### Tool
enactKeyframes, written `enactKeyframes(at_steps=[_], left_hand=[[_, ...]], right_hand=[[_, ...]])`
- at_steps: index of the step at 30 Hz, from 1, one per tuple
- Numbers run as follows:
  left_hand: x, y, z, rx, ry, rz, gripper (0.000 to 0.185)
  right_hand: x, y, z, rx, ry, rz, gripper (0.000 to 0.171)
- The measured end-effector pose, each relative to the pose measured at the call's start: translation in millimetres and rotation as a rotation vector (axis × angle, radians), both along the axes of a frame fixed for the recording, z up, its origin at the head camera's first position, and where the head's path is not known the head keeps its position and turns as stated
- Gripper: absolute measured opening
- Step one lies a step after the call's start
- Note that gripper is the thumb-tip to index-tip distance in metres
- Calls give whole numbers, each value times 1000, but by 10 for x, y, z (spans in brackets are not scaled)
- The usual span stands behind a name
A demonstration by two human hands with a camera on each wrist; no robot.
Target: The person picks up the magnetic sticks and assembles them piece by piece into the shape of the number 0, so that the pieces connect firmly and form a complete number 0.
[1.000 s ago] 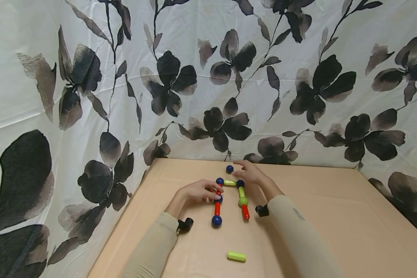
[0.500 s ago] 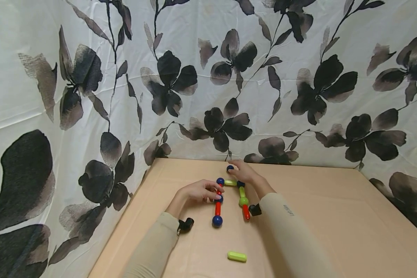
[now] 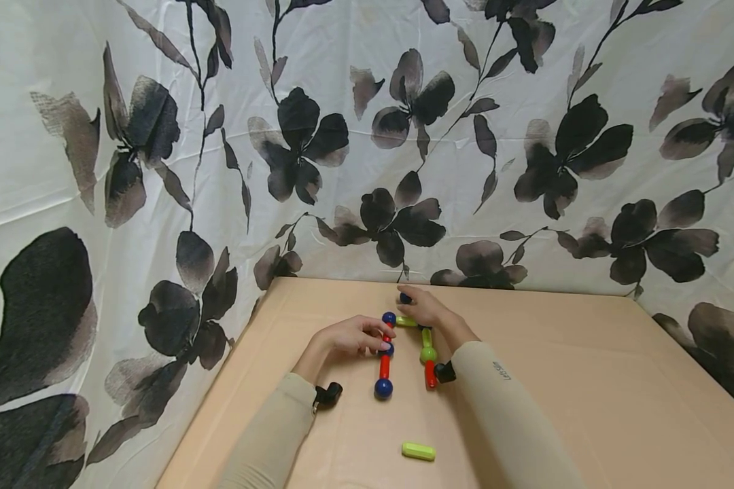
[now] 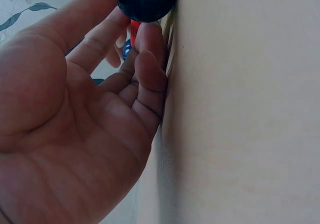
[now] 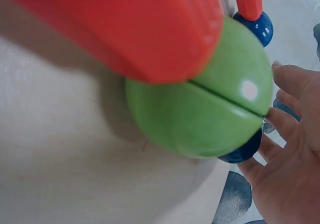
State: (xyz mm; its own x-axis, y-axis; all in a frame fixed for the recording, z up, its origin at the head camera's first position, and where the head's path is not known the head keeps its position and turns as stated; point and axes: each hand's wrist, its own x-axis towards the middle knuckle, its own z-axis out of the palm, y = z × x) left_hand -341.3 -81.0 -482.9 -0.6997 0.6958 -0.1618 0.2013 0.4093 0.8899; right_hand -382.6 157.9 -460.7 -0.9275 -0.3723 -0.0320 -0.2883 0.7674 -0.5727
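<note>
In the head view, my left hand (image 3: 355,336) grips the left red-and-blue row of the toy ball-and-rod frame at its middle blue ball (image 3: 389,348). The left wrist view shows thumb and fingers at that dark ball (image 4: 147,1). My right hand (image 3: 431,309) reaches over the frame's far right corner, thumb and fingers about a loose blue ball (image 3: 406,298). It partly hides a short lime rod (image 3: 406,321) and the corner ball. The right side runs down through a green ball (image 3: 427,354) to a red rod (image 3: 431,375); the green ball (image 5: 200,109) looms large in the right wrist view.
A separate lime rod (image 3: 418,451) lies on the tan table (image 3: 587,387), nearer the person. The left row ends in a blue ball (image 3: 383,388). Behind the table's far edge hangs a white cloth (image 3: 465,170) with dark flowers.
My right hand has moved left and closed about the loose blue ball, which is slightly nearer the frame. The lower right red rod has swung a little left. My left hand stays put.
</note>
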Motion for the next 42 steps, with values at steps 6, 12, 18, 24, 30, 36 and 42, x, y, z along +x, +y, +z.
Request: enactKeyframes(at_steps=[6,12,18,24,30,36,42], left_hand=[[6,3,15,1,-3,1,36],[19,6,6,6,7,-3,37],[32,11,20,-1,10,-1,38],[20,11,8,3,6,-2,36],[25,13,0,2,10,-1,36],[33,20,3,7,7,-4,35],[38,5,14,-2,22,-8,36]], right_hand=[[2,-15,18,85,62,-28,52],[19,-12,4,133,76,-35,36],[15,3,-37,69,44,-29,30],[5,23,-31,61,51,-13,30],[56,66,53,-4,74,3,34],[165,124,163,-72,110,33,35],[313,175,260,-149,131,63,30]])
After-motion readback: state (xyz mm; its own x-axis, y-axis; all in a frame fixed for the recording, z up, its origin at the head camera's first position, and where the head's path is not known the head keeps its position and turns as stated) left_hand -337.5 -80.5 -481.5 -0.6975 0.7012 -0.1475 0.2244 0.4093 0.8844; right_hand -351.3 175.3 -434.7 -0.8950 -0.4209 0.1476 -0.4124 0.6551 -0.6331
